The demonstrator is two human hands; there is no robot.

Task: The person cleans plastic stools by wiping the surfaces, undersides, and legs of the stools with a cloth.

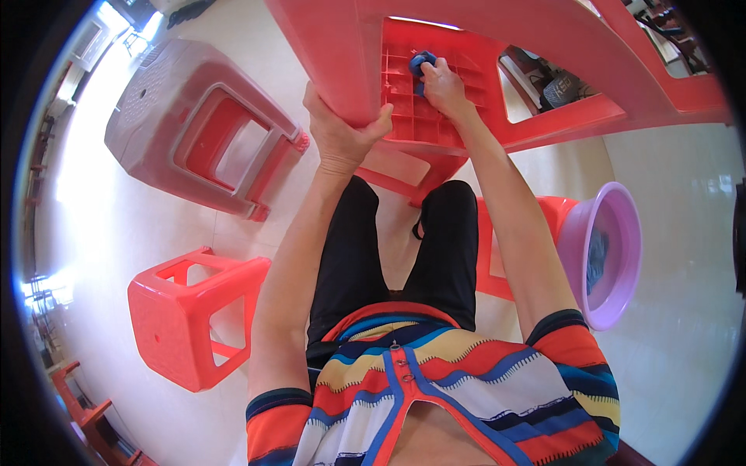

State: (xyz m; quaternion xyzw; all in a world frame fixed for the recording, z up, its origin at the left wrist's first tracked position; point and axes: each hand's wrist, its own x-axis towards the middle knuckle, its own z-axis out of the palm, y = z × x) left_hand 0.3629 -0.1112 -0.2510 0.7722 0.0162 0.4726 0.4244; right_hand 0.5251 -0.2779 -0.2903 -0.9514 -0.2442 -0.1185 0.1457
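Bunching up at the ribbed underside of the big red stool (334, 54), left of the panel's middle, it's the blue cloth (418, 62)! Right hand (444, 87) has it, fingers curled in and clamped, cloth poking out past the fingertips. Left hand (342, 132) grips the stool's near leg end, thumb one side, fingers round the other. Further out: greyish stool (151, 109), small red stool (159, 318) to the left; purple basin (573, 245) right, atop another red stool (501, 276).

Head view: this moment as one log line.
left hand: gripping large red plastic stool | right hand: holding crumpled blue cloth at stool's ribbed underside | right side: round lilac plastic basin
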